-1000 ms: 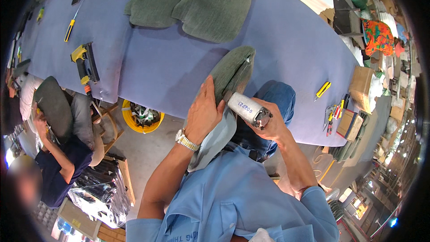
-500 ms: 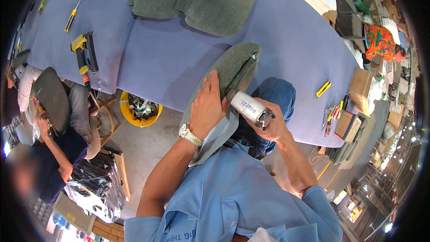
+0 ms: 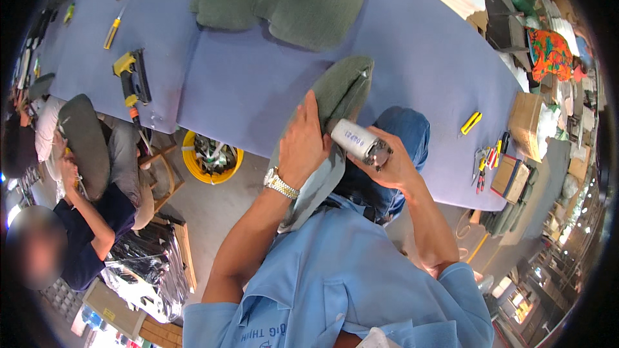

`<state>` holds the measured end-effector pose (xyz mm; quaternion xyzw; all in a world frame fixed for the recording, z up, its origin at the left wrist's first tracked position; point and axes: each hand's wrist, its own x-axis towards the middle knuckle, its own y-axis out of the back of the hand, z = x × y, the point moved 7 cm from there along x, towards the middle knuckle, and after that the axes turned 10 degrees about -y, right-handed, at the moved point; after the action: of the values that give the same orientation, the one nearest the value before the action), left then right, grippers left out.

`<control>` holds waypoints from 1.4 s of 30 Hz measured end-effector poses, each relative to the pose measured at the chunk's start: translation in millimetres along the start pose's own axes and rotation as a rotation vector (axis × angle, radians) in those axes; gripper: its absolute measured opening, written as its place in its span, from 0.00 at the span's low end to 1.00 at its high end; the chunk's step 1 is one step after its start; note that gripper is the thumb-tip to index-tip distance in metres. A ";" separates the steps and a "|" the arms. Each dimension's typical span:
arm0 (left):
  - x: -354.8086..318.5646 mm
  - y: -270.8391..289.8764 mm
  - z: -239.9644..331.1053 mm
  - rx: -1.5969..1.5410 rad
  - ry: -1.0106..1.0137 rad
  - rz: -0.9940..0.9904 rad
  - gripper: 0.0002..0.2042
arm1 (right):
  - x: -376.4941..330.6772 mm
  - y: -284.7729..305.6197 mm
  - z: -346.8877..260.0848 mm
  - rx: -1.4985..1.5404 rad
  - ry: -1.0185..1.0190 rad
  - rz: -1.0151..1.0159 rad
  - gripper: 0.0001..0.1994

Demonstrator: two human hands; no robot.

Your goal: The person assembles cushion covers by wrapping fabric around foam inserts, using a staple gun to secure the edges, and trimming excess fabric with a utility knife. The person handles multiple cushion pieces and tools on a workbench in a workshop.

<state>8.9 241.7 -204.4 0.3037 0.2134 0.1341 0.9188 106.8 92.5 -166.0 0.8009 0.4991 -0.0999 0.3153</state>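
A green fabric-covered cushion stands tilted on edge between my lap and the table, its open seam and pale grey underside turned to the right. My left hand grips its left side, fingers laid along the fabric and thumb near the seam. In my right hand is a silver-bodied staple gun, its nose against the folded fabric edge. The fingers round its handle are partly hidden. Two more green cushions lie on the blue-covered table beyond.
A yellow-and-black staple gun and a screwdriver lie at left. A yellow-rimmed bucket of scraps stands below the table. At right are a yellow cutter, pliers and a carton. A co-worker sits at left holding a cushion.
My view has shifted slightly, so the table things appear farther right. The staple gun has tipped and moved slightly up along the cushion's edge; my left hand keeps its hold.
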 end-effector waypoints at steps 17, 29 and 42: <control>-105.7 174.7 116.7 -0.620 -0.865 0.016 0.30 | 6.7 -20.4 -12.6 -0.076 0.012 0.126 0.18; -196.2 274.2 222.0 -0.749 -1.891 0.296 0.11 | 4.4 -9.4 -0.5 -0.117 0.113 0.280 0.14; -111.2 -1.4 -215.6 -0.119 0.275 0.141 0.31 | 3.8 -11.2 8.8 0.213 -0.077 0.123 0.14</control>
<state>-190.2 306.8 -326.9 0.2419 0.3070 0.2509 0.8856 100.4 93.3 -179.2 0.8545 0.4231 -0.1636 0.2531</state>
